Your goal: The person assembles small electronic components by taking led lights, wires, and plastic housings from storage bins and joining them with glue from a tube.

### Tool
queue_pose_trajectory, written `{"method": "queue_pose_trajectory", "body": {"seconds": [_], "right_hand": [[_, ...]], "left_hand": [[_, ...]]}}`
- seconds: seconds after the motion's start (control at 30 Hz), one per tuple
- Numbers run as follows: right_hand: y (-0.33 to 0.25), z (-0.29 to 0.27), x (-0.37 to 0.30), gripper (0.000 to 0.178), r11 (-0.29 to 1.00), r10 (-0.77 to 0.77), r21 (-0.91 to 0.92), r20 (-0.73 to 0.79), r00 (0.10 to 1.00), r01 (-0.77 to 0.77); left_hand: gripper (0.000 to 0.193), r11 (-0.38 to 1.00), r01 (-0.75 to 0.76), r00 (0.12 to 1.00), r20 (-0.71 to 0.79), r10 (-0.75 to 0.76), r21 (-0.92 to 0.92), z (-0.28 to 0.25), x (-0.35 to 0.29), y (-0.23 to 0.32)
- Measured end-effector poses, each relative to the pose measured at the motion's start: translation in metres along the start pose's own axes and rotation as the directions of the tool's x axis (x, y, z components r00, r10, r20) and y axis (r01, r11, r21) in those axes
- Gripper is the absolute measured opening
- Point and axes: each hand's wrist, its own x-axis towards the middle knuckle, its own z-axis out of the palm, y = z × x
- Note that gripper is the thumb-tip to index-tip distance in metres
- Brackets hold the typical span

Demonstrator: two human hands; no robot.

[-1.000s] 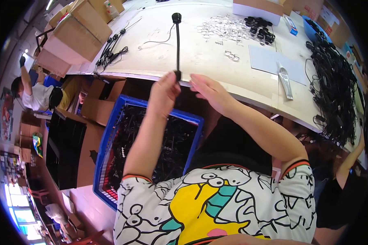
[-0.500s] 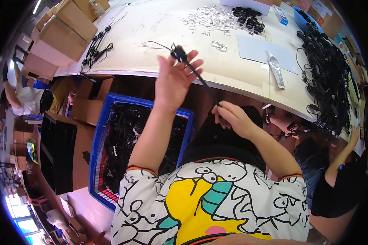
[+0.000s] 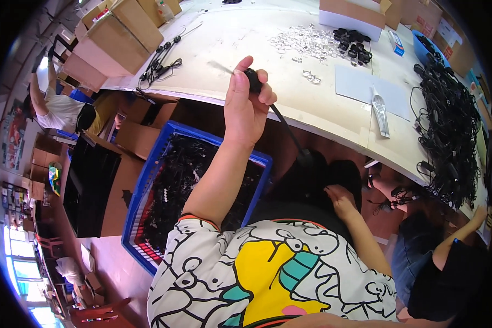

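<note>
My left hand [image 3: 245,104] is raised at the table's front edge, its thumb and fingers closed round a dark, rounded bunch of a black cable [image 3: 286,129]. The cable slants from that hand down toward my lap, where its lower end merges with my dark trousers. A blurred thin end sticks out to the left of the thumb. Lower down, my right hand [image 3: 341,203] is over my lap, apart from the visible cable. Its fingers stretch loosely to the left, and I see nothing in them.
On the white table [image 3: 229,44] lie clear rings [image 3: 306,44], black coiled pieces [image 3: 355,46], a grey sheet [image 3: 352,85] and a large cable heap [image 3: 448,131]. A blue crate [image 3: 169,131] of black cables stands below, left. Cardboard boxes [image 3: 115,44] stand far left; people work on both sides.
My left hand has closed round the cable bunch, having been spread before. The right hand has let go of the cable and dropped toward my lap. The view has shifted slightly.
</note>
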Motion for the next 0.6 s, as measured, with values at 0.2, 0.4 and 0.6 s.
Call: {"method": "queue_pose_trajectory", "body": {"seconds": [0.2, 0.4, 0.6], "right_hand": [[0.009, -0.003, -0.018, 0.019, 0.975, -0.055, -0.208, 0.133, 0.990, 0.083], [-0.071, -0.062, 0.024, 0.020, 0.974, -0.215, 0.015, -0.238, 0.947, 0.224], [-0.113, -0.088, 0.049, 0.015, 0.965, -0.231, 0.031, -0.381, 0.895, 0.262]], "left_hand": [[0.039, 1.000, 0.012, 0.995, 0.102, -0.014, 0.020, 0.006, -0.006, 0.009], [0.049, 0.958, 0.187, 0.880, 0.396, -0.262, 0.218, 0.006, -0.050, -0.041], [0.034, 0.869, 0.390, 0.845, 0.257, -0.469, 0.305, 0.013, -0.103, -0.096]]}}
